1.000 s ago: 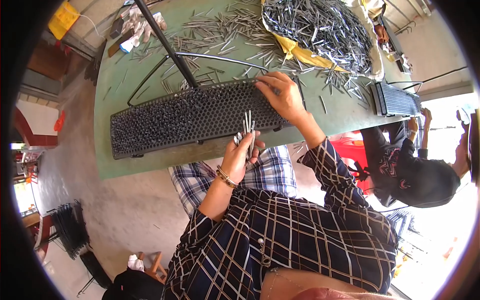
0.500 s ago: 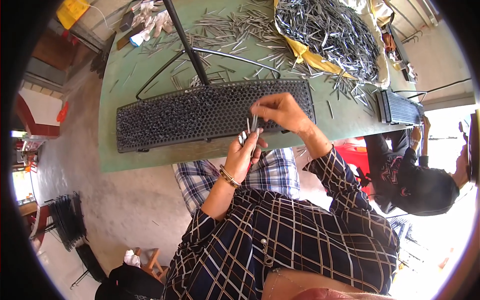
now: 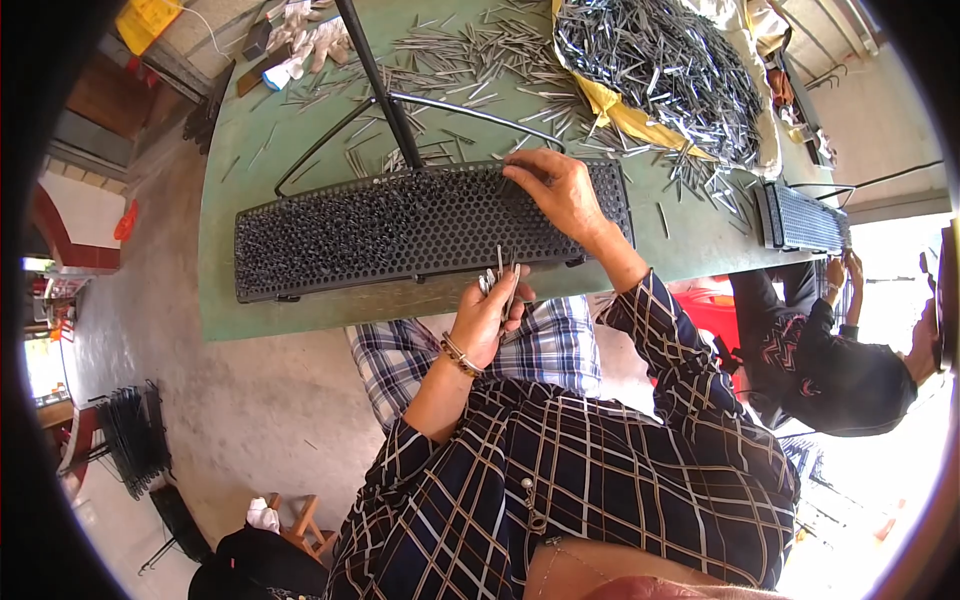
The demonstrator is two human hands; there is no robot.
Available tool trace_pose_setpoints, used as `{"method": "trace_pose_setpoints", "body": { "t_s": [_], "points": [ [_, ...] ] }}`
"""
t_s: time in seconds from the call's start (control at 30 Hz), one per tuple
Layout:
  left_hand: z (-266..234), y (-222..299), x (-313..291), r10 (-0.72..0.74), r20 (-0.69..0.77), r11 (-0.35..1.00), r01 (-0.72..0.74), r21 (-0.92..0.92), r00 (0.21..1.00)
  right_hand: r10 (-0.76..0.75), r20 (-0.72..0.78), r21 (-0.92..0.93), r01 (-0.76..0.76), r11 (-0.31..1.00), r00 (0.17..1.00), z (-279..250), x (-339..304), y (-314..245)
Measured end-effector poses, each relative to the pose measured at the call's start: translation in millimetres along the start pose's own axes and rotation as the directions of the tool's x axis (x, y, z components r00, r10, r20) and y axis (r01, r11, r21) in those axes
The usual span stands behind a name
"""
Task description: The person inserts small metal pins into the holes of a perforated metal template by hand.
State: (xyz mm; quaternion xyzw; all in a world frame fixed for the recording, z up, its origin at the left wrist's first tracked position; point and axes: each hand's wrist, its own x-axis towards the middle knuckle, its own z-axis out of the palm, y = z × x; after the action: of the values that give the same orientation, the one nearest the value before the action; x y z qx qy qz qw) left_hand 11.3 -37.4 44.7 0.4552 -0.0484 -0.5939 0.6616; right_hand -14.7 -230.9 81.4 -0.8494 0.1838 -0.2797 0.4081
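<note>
My left hand [image 3: 483, 318], below the near edge of a long black perforated tray [image 3: 470, 220], is closed round a small bunch of thin metal strips [image 3: 490, 281], their ends sticking up past the fingers. Over the tray's far edge, right of its middle, my right hand [image 3: 562, 192] has thumb and forefinger pinched; whatever lies between the tips is too small to make out. Dark pieces crowd the holes across the tray's left half, while bare round holes show on the right. A black rod frame [image 3: 385, 110] stands at the tray's back.
Loose metal strips [image 3: 480, 60] lie strewn over the green table [image 3: 222, 240]. A big heap of strips [image 3: 660, 70] fills an open sack at the back right. Gloves [image 3: 318, 45] lie at the far left. Another person [image 3: 840, 370] works at a second tray [image 3: 805, 215] on the right.
My right hand has moved up and away from the bunch in my left hand to the tray's far edge. My left hand has barely moved.
</note>
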Motion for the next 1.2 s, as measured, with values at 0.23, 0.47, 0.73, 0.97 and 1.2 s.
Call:
{"method": "trace_pose_setpoints", "body": {
  "t_s": [0.23, 0.47, 0.73, 0.97, 1.2],
  "points": [
    [1, 0, 1, -0.023, -0.008, 0.996, 0.022, -0.084, 1.000, -0.078, -0.018, -0.026, 0.077, 0.997, 0.997, -4, 2, 5],
    [-2, -1, 1, -0.030, 0.001, 0.996, 0.030, -0.082, 1.000, -0.054, 0.056, -0.055, 0.058, 0.997, 0.997, -8, 1, 7],
    [-1, -1, 2, -0.033, -0.006, 0.996, 0.033, -0.086, 0.999, -0.184, 0.080, -0.056, 0.188, 0.980, 0.980, -11, 4, 7],
    [-4, -4, 4, -0.022, 0.013, 0.995, 0.023, -0.098, 1.000, -0.206, 0.118, -0.083, 0.216, 0.973, 0.971, -11, 3, 9],
    [-3, -4, 3, -0.042, 0.009, 0.997, 0.042, -0.071, 0.999, -0.278, 0.106, -0.152, 0.292, 0.944, 0.955, -3, 2, 8]
  ]
}}
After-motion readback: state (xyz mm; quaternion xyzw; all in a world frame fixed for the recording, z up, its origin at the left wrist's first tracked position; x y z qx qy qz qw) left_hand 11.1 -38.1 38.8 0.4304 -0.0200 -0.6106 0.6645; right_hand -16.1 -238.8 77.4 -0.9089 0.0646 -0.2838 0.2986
